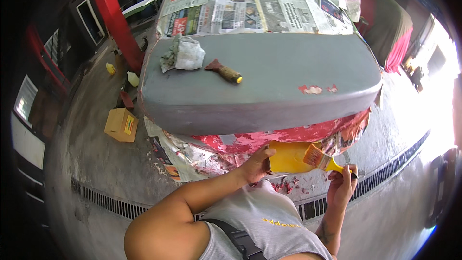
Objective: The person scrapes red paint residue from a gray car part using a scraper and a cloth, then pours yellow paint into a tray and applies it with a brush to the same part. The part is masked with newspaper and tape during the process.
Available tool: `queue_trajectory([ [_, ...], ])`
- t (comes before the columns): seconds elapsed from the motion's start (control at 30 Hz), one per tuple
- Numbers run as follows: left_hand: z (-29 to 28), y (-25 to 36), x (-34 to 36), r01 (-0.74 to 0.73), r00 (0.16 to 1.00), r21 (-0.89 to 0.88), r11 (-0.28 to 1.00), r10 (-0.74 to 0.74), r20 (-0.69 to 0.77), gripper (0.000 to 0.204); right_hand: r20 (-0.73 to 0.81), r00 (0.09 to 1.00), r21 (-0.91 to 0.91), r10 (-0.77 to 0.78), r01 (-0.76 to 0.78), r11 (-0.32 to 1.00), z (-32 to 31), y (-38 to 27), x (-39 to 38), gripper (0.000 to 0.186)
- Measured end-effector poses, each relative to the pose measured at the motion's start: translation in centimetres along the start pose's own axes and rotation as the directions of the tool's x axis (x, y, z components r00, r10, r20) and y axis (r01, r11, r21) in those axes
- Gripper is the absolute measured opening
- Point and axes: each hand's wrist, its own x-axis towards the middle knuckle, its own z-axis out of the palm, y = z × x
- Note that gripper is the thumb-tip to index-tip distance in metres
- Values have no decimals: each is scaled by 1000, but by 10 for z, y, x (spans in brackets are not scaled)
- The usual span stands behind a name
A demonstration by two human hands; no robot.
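Note:
My left hand [256, 164] grips the near left edge of a yellow open container [288, 158], tilted so that its inside shows. In my right hand [342, 181] is a paintbrush [333, 165] with a yellow handle, pinched near the handle's end. Its reddish-stained bristles lie at the container's right side; whether they touch it I cannot tell. Both hands are just below the rear edge of a grey car trunk lid [231, 91]. Under that edge the car's red paint [288, 132] is flaking and patchy.
On the lid lie a crumpled rag [184, 54] and a scraper [224, 71]. Newspaper sheets [284, 9] cover the rear window. A cardboard box [121, 125] and a red post [113, 19] stand at left. Red flakes [288, 185] lie near a floor drain grate [385, 173].

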Motion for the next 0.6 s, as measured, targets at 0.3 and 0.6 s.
queue_trajectory([
  [0.3, 2, 3, -2, -50, 996, 16, 999, 51, -77, 41, 61, 997, -26, -48, 49, 998, 25, -1, 5, 7],
  [0.6, 2, -1, -4, -76, 994, -1, 997, 76, -85, 39, 222, 974, -35, -37, 46, 998, 25, -6, -1, 10],
])
